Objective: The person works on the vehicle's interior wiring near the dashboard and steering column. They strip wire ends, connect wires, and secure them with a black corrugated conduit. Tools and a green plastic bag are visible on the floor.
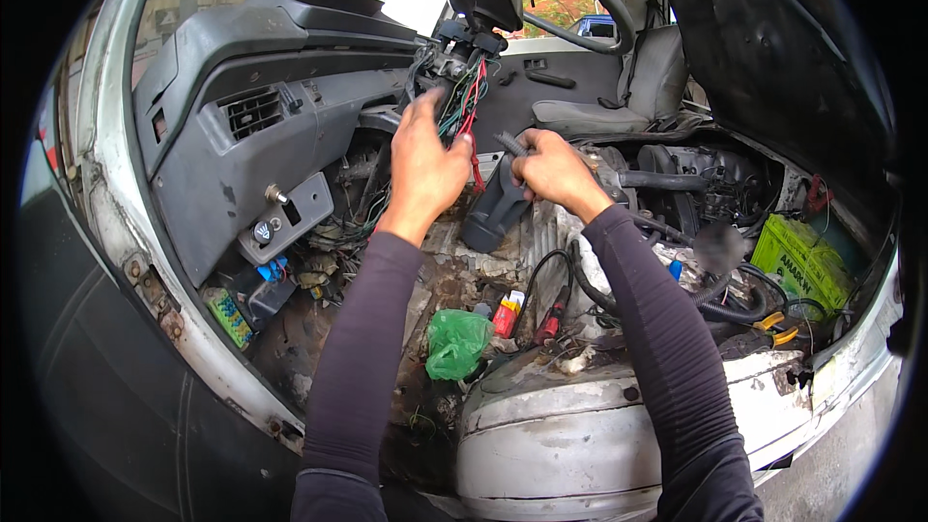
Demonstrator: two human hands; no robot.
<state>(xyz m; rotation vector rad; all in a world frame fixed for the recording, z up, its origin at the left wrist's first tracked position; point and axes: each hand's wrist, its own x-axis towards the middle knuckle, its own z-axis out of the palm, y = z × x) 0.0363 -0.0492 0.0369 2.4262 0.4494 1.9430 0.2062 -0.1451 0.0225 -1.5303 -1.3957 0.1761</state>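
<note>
Wiring bundle (474,106), red and green strands, located at the steering column (452,60), with the red strands hanging between the 2 hands. The left hand (430,172) is raised beside the bundle, thumb spread from the fingers; contact between thumb and red strands cannot be confirmed. The right hand (561,174) is closed on a ribbed black tube (509,143), above a dark plastic housing (491,217). The 2 hands stand apart.

Step in hand, as judged: handling of the loose wiring and the tube at the column. The next move appears to call for a steady right-hand grip, with the left fingers separating the strands without pulling on their upper ends.

Limits of inspection: the left fingertips are blurred against the column, and the far side of that hand is out of sight. The right fingers mask the join, if any, between tube and housing; whether they also grip the housing cannot be determined. Individual strand ends are too small to trace. The steering wheel (626,24) is cut off at the upper edge.
</note>
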